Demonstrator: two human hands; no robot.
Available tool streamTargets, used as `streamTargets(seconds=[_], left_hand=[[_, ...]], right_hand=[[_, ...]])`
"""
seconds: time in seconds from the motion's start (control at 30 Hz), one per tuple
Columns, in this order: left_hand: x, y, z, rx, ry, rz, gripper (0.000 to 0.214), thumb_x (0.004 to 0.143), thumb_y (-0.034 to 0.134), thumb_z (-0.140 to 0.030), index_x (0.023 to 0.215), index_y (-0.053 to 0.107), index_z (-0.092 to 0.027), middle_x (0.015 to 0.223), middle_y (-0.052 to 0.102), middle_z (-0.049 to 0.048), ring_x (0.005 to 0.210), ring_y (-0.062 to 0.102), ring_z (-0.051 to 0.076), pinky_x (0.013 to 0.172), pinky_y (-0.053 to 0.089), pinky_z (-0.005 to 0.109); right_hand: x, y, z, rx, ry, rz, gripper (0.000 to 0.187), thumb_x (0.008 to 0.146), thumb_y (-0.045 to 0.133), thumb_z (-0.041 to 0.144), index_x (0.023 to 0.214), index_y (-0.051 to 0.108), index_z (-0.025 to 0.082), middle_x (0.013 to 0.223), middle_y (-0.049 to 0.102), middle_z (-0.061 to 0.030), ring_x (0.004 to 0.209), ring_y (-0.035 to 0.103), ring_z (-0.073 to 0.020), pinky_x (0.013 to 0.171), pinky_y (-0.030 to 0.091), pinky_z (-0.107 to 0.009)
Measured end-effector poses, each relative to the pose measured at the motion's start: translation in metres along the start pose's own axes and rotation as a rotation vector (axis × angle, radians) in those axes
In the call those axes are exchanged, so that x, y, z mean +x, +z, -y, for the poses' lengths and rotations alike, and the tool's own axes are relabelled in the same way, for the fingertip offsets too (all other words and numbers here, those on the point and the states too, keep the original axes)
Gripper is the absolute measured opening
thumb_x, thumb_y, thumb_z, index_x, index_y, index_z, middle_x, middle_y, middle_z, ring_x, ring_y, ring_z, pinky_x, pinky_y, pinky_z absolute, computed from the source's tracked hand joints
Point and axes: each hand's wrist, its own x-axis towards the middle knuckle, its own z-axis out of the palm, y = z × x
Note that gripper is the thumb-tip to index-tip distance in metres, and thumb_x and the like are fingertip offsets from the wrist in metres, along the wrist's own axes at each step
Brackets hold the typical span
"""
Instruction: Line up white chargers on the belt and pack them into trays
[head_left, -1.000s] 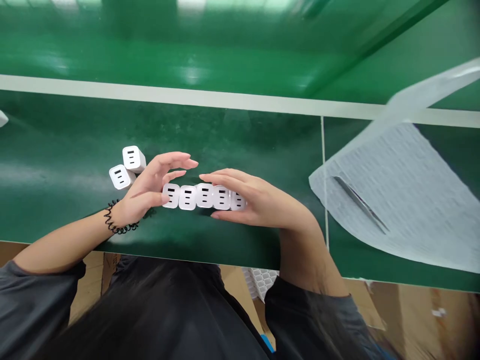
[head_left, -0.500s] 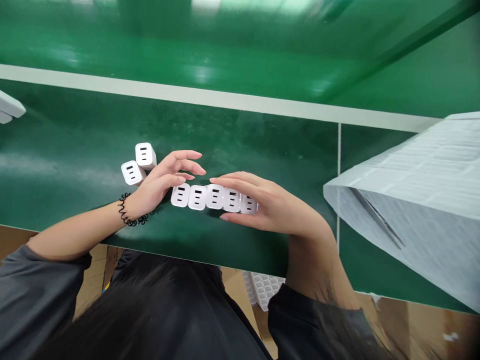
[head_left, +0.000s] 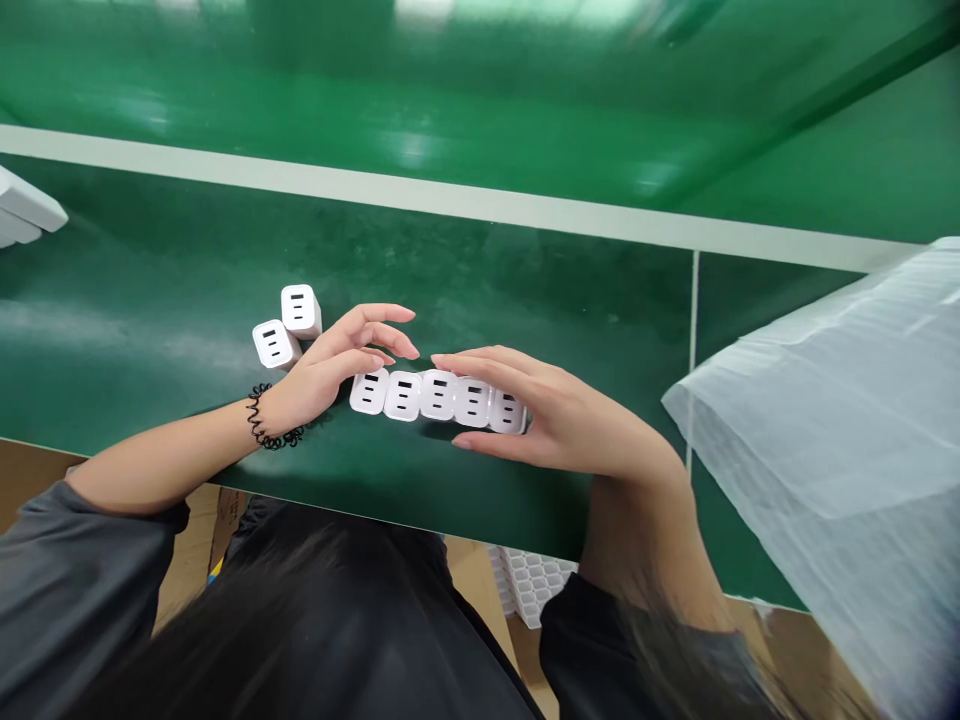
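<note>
Several white USB chargers point(head_left: 438, 396) stand side by side in a row on the green worktop, their port faces up. My right hand point(head_left: 551, 410) wraps the right end of the row, thumb along the near side and fingers along the far side. At the left end, the thumb of my left hand point(head_left: 341, 360) rests by the top edge of the end charger point(head_left: 369, 392), while its other fingers stretch out apart beyond the row. Two more chargers, one upright point(head_left: 301, 308) and one tilted point(head_left: 274, 344), stand beyond my left wrist.
A thin white sheet point(head_left: 832, 400) covers the right side of the worktop and hangs over its front edge. White boxy pieces point(head_left: 30, 205) lie at the far left. Below the edge are cardboard and a white tray with cells point(head_left: 536, 585).
The white sheet at the right has shifted and dropped over the front edge, hiding the thin metal tool seen under it before. Both hands keep nearly the same pose at the row.
</note>
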Motion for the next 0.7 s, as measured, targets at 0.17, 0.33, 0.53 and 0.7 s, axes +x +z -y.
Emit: streamTargets(seconds=[0.17, 0.33, 0.53, 0.7], left_hand=[[-0.002, 0.001, -0.002, 0.155, 0.047, 0.030, 0.039, 0.090, 0.057, -0.018, 0.129, 0.055, -0.024, 0.106, 0.069, 0.0027, 0.100, 0.063, 0.015, 0.093, 0.048, 0.030], [-0.004, 0.006, -0.006, 0.691, 0.323, 0.101, 0.049, 0.089, 0.067, -0.028, 0.135, 0.050, -0.024, 0.122, 0.065, 0.0083, 0.116, 0.060, 0.021, 0.100, 0.048, 0.036], [-0.007, 0.008, -0.004, 1.255, 0.695, 0.229, 0.063, 0.084, 0.074, -0.044, 0.138, 0.052, -0.023, 0.139, 0.058, 0.0141, 0.129, 0.052, 0.032, 0.108, 0.044, 0.050], [-0.007, 0.005, -0.003, 1.366, 0.715, 0.226, 0.064, 0.084, 0.074, -0.045, 0.141, 0.051, -0.029, 0.144, 0.056, 0.0101, 0.133, 0.050, 0.032, 0.113, 0.039, 0.052]], right_hand=[[-0.010, -0.010, -0.004, 0.005, 0.052, 0.026, 0.069, 0.088, 0.066, 0.053, 0.148, 0.042, 0.027, 0.136, 0.060, -0.0102, 0.122, 0.060, -0.0291, 0.098, 0.054, -0.043], [-0.021, -0.022, -0.008, 0.036, 0.138, 0.105, 0.078, 0.083, 0.068, 0.059, 0.150, 0.040, 0.030, 0.144, 0.054, -0.0084, 0.130, 0.054, -0.0303, 0.105, 0.051, -0.044], [-0.024, -0.025, -0.010, 0.072, 0.171, 0.139, 0.078, 0.082, 0.069, 0.059, 0.149, 0.041, 0.030, 0.142, 0.055, -0.0081, 0.130, 0.053, -0.0293, 0.108, 0.047, -0.046], [-0.023, -0.022, -0.010, 0.087, 0.140, 0.127, 0.074, 0.085, 0.067, 0.058, 0.148, 0.042, 0.031, 0.139, 0.057, -0.0080, 0.127, 0.055, -0.0290, 0.105, 0.048, -0.046]])
